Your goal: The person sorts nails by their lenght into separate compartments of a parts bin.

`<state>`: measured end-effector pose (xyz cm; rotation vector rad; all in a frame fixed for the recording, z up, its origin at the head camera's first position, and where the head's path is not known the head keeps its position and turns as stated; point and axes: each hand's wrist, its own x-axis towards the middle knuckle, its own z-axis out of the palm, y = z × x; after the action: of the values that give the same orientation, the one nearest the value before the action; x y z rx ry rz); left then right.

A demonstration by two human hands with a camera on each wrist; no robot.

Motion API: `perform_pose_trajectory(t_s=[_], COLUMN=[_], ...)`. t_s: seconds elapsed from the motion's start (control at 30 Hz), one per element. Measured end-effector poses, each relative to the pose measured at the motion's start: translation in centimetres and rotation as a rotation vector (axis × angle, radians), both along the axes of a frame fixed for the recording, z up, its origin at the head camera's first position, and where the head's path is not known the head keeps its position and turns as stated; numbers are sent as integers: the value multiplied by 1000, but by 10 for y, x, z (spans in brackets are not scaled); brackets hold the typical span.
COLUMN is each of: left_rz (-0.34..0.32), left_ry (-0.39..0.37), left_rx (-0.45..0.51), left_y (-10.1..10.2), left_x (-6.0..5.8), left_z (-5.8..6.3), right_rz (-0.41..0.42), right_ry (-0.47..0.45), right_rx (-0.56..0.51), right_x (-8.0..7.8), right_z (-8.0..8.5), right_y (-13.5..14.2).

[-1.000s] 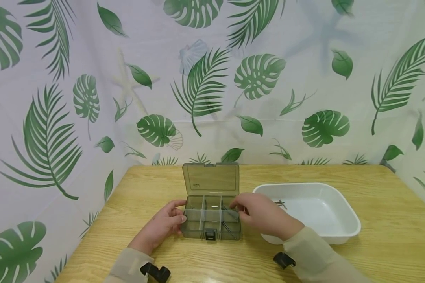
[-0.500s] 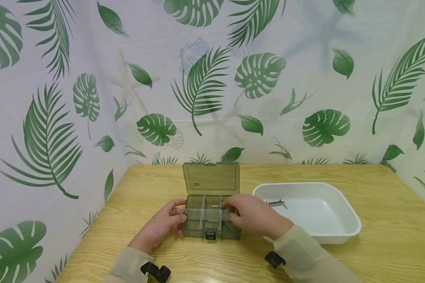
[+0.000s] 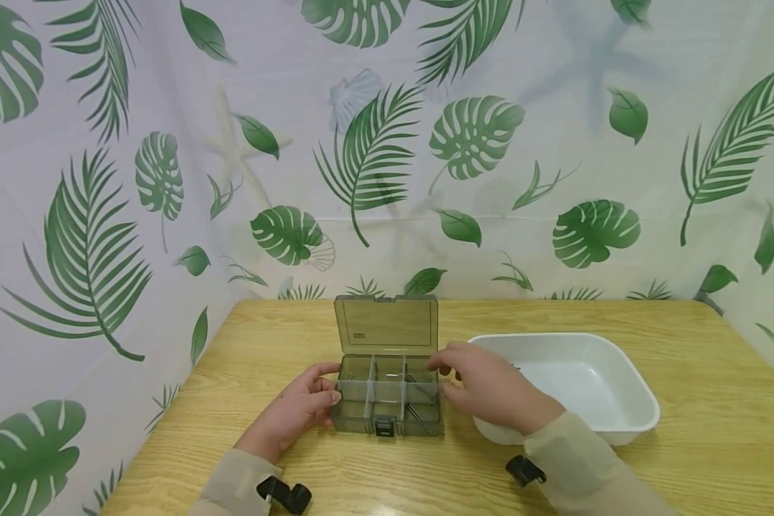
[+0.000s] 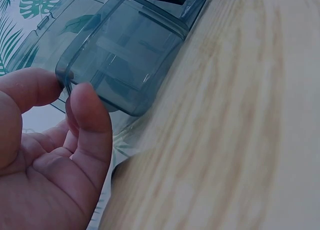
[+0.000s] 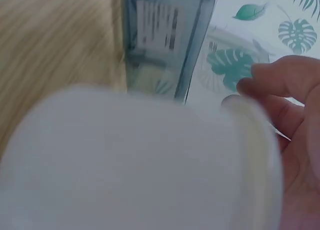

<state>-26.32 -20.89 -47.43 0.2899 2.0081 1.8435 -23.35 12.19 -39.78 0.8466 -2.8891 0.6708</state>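
Observation:
A smoky see-through compartment box point(image 3: 384, 407) stands on the table with its hinged lid point(image 3: 387, 324) raised. Its left end is pinched between the thumb and fingers of my left hand point(image 3: 302, 403); the left wrist view shows this left hand point(image 4: 60, 150) at the box's corner point(image 4: 127, 97). Thin dark metal pieces point(image 3: 416, 416), like nails or screws, lie in the front right compartment, with another piece point(image 3: 421, 387) in the back right one. Beside the box's right end is my right hand point(image 3: 490, 383), fingers loosely bent and nothing seen between them.
A white tray point(image 3: 641, 401) stands right of the box, partly behind my right hand and forearm; its rounded corner point(image 5: 140, 160) fills much of the right wrist view. The wooden table point(image 3: 284, 322) meets a leaf-printed backdrop point(image 3: 522, 287) at its far edge.
My right hand goes left over the box's right compartments, then comes back right to the box's end, near the tray. The left hand and box stay in place.

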Motion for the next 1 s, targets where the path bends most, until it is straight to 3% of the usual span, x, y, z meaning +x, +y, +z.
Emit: perform_pose_trajectory(t_s=[0.17,0.4,0.7,1.0], left_rz=[0,4,5,11], left_ry=[-7,2,9,5], left_rx=[-3,-11,-12,-8], left_y=[0,2,2,-2], left_x=[-1,-1,0,0], left_z=[-1,1,2,0], right_rz=[-31,-69,-71,-81], right_ry=[11,-48,-72,-178], right_rx=[21,10,58,93], right_x=[-3,-10,-18,-23], right_z=[-4,-11,-23,-36], right_y=[23,53,93,103])
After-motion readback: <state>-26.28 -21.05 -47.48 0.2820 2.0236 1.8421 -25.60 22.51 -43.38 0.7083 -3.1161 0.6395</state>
